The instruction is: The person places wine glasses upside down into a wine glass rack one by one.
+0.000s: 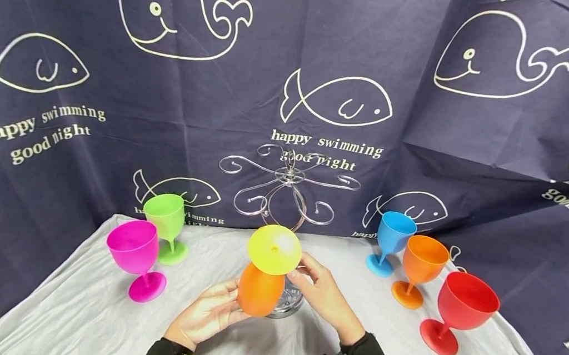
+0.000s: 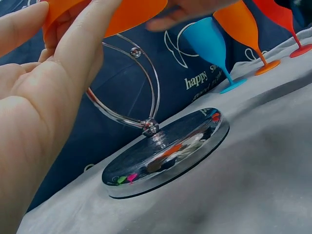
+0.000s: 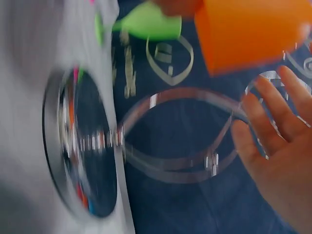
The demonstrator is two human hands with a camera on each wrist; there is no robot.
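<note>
An upside-down goblet (image 1: 261, 291) has an orange bowl below and a round foot that looks yellow from above. My left hand (image 1: 211, 312) holds the bowl from the left side; its fingers also curl round the orange wall in the left wrist view. At the foot's right edge is my right hand (image 1: 324, 297); in the right wrist view its fingers (image 3: 273, 122) are spread and apart from the bowl, and contact with the foot is unclear. Behind the goblet rises a chrome goblet stand (image 1: 289, 178) with scrolled arms and a round mirrored base (image 2: 165, 156).
On the left of the table (image 1: 331, 343) stand a magenta goblet (image 1: 133, 249) and a green goblet (image 1: 165, 215). To the right are a blue goblet (image 1: 394, 233), another orange goblet (image 1: 423, 261) and a red goblet (image 1: 465, 303). A dark curtain (image 1: 270, 98) hangs behind.
</note>
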